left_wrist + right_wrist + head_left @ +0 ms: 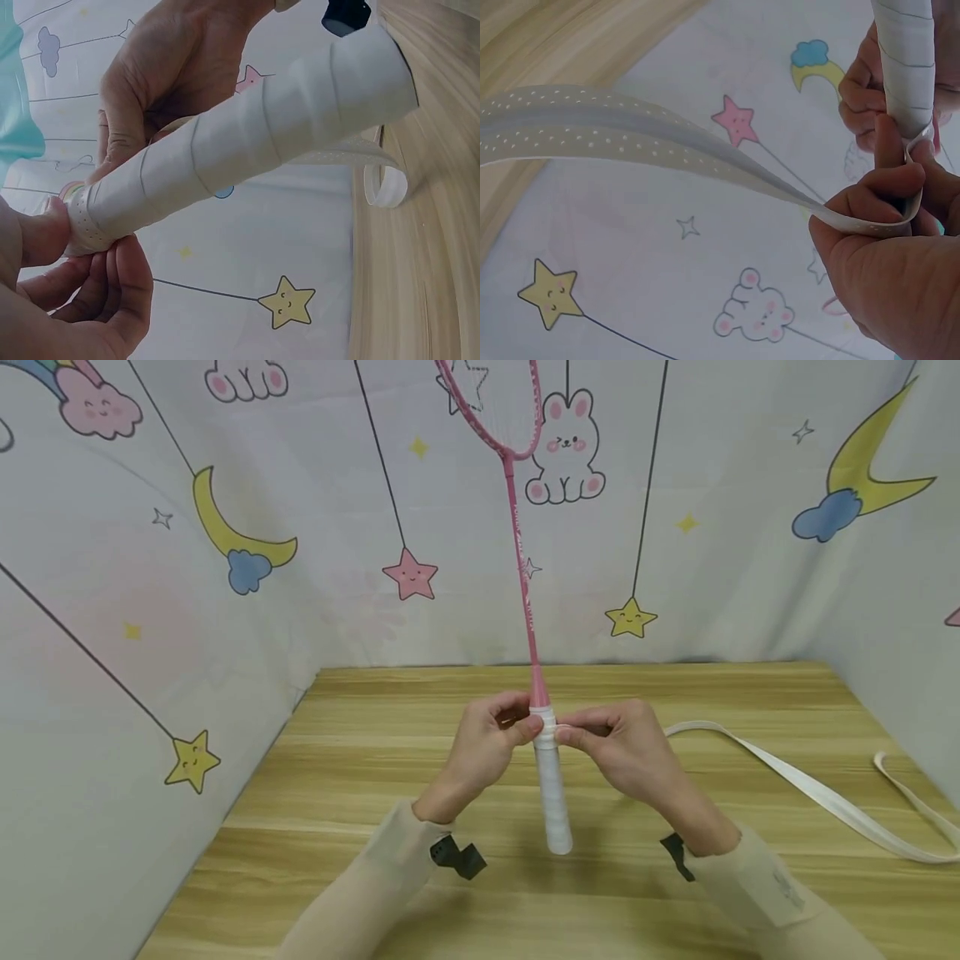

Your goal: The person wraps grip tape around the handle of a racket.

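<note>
A pink badminton racket stands nearly upright over the table, its head cut off by the top of the head view. White overgrip tape spirals around its handle. My left hand pinches the top of the handle, just below the pink cone, between thumb and fingers. On the other side, my right hand pinches the loose overgrip tape close to the handle. In the right wrist view the perforated strip passes through the curled fingers of that hand and trails away. The pinched spot is partly hidden by fingers.
The loose tape's long tail lies in a curve on the right of the wooden table, reaching the right image edge. A cloth backdrop with printed stars, moons and rabbits encloses the table's back and sides. Black straps show at both wrists.
</note>
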Demonstrator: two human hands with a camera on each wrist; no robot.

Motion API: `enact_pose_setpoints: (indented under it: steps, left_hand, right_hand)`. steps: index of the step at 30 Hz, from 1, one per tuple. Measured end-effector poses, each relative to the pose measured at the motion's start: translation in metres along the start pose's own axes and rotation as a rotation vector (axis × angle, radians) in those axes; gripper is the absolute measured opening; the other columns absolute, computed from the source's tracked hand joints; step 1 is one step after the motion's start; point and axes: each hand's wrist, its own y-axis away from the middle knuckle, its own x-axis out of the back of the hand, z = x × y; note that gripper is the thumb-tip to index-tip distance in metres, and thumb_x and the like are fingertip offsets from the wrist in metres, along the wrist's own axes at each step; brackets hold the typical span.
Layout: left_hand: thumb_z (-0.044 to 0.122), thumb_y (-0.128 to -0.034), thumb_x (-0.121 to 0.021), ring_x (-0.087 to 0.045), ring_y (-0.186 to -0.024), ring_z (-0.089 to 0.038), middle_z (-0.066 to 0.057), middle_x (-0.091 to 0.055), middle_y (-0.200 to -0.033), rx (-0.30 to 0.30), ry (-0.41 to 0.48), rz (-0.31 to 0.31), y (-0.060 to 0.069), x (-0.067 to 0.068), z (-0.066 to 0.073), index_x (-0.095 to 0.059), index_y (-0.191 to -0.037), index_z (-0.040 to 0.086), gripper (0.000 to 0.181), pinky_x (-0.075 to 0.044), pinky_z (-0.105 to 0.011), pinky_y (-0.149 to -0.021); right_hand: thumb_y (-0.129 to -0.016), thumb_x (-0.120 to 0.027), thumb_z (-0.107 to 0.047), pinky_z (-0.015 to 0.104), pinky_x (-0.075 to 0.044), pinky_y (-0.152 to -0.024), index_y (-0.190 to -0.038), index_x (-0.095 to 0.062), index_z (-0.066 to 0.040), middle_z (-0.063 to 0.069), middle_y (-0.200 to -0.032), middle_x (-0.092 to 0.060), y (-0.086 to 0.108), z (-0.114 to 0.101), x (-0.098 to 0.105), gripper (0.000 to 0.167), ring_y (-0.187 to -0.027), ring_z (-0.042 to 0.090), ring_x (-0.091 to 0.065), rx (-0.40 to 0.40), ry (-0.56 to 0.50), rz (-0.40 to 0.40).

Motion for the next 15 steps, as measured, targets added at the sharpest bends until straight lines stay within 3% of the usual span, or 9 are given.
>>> enact_pose_setpoints:
  steps: [5,10,15]
  left_hand:
    - [-0.003,-0.1045,-0.066,-0.067,-0.098,-0.007,-0.032,-0.074,-0.119,0.043,0.048,-0.008,0.0,0.0024,0.0001,-0.072,-0.128,-0.013,0.026,-0.058,-0.022,-0.089]
    - [-0.001,-0.1058,-0.065,-0.068,-0.099,-0.007,-0.031,-0.075,-0.122,0.074,0.076,0.023,-0.0016,0.0042,-0.0003,-0.072,-0.131,-0.012,0.028,-0.06,-0.027,-0.093]
    - [-0.002,-0.1043,-0.067,-0.069,-0.098,-0.008,-0.029,-0.078,-0.119,0.08,0.108,0.077,-0.0035,0.0052,-0.001,-0.075,-0.127,-0.01,0.026,-0.06,-0.026,-0.09]
  right_hand:
    - [-0.096,-0.083,-0.009,0.021,-0.059,-0.074,-0.104,-0.088,-0.004,0.014,-0.101,-0.086,-0.0002,-0.0037,0.0001,0.01,-0.085,0.003,-0.077,-0.025,-0.031,0.018]
    - [-0.094,-0.086,-0.01,0.022,-0.061,-0.078,-0.101,-0.087,-0.004,0.014,-0.099,-0.085,-0.0001,-0.0061,-0.001,0.009,-0.085,0.005,-0.077,-0.059,-0.083,0.056]
    - [-0.092,-0.087,-0.005,0.021,-0.061,-0.075,-0.096,-0.087,-0.002,0.016,-0.095,-0.084,0.0008,-0.0059,-0.0039,0.005,-0.08,0.004,-0.075,-0.006,-0.089,0.086]
